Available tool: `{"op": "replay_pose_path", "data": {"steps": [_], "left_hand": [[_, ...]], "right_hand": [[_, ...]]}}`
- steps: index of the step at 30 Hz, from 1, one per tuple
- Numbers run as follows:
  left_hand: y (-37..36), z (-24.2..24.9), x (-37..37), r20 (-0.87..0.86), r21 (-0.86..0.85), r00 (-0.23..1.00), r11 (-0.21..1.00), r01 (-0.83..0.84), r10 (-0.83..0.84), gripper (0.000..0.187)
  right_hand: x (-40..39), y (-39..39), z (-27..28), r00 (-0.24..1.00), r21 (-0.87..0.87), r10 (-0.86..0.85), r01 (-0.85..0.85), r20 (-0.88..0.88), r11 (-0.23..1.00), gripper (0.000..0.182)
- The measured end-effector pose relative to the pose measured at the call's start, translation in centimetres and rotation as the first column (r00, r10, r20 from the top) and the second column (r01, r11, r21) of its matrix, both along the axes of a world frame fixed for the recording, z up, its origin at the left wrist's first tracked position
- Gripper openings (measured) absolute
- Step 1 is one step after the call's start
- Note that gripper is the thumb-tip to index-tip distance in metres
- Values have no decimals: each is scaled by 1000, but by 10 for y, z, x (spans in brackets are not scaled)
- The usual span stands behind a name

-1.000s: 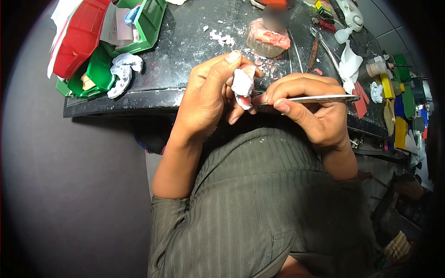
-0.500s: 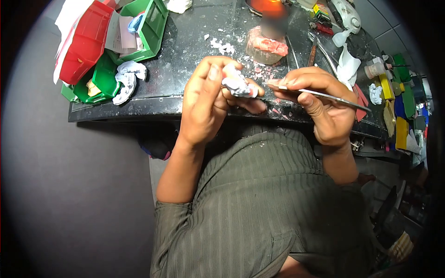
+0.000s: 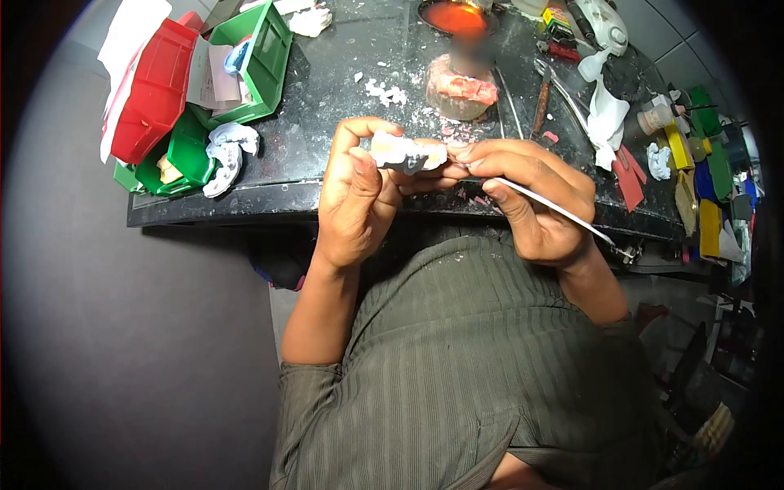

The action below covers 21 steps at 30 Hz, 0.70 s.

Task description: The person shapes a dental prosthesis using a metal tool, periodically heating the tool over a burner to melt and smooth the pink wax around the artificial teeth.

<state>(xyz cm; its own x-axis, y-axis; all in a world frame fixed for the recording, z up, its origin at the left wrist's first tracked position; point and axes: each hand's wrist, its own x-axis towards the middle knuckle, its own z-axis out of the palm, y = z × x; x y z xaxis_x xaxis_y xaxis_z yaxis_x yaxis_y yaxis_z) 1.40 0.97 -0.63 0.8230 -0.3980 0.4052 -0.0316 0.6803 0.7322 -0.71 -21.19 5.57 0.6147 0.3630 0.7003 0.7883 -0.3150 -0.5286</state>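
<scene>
My left hand (image 3: 353, 196) is closed round a white plaster dental cast (image 3: 406, 155), with the thumb on its near side and fingers beneath and behind. A slim metal carving tool (image 3: 562, 210) sits in my right hand (image 3: 545, 192), pinched between thumb and fingers like a pen. Its shaft slants down to the right, and its working tip is at the cast's right end, mostly hidden by my fingers. The right fingertips meet or nearly meet the left ones there. Both hands are over the front edge of the black worktable (image 3: 278, 196).
Green bins (image 3: 273, 73) and a red bin (image 3: 151, 98) stand at left beside another plaster cast (image 3: 229, 155). Behind my hands are a pink wax-topped block (image 3: 461, 88), white crumbs (image 3: 384, 92) and a dish with glowing orange contents (image 3: 449, 16). Pliers-like metal handles (image 3: 563, 90) lie at right.
My right hand has moved left, bringing the carving tool to the cast. The cast has been turned in my left hand and shifted slightly left. The camera view has moved slightly.
</scene>
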Motion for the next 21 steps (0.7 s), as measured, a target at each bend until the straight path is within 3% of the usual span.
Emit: {"op": "replay_pose_path", "data": {"steps": [3,6,7,8,9,11,12,13,15,16,18,21], "left_hand": [[1,-2,0,-9,21,1000,999,-25,25,50],[-2,1,0,-33,-115,998,992,41,-45,54],[-3,6,-3,-113,-131,993,991,24,-39,57],[-3,9,-4,-194,-144,981,990,5,-33,60],[0,7,-1,-195,-144,980,990,2,-30,60],[7,8,7,-173,-76,975,989,129,-141,64],[1,19,-1,-320,-10,947,999,39,-40,63],[2,21,1,-323,-11,946,999,35,-37,63],[4,28,7,-382,61,919,989,132,-99,61],[1,35,5,-392,195,920,977,86,-3,59],[1,37,7,-408,251,913,963,99,13,58],[-4,47,5,-450,333,890,939,88,76,55]], "right_hand": [[-2,-2,3,992,34,68,-65,-109,997,11],[0,-7,1,991,87,63,-53,-119,995,13],[0,-6,0,991,86,65,-55,-118,995,13],[0,-4,-2,985,191,96,-67,-145,979,14],[0,-3,-3,977,295,130,-76,-169,952,14],[0,-4,-1,974,307,136,-75,-182,949,15],[-1,-3,0,963,327,179,-107,-200,939,14],[-1,-2,0,950,348,223,-138,-217,927,13],[0,-1,6,935,269,252,-184,-249,946,12],[1,3,8,958,168,224,-195,-178,966,12],[1,5,12,989,-36,135,-137,-62,990,12],[10,5,14,986,-82,166,-165,7,983,13]]}}
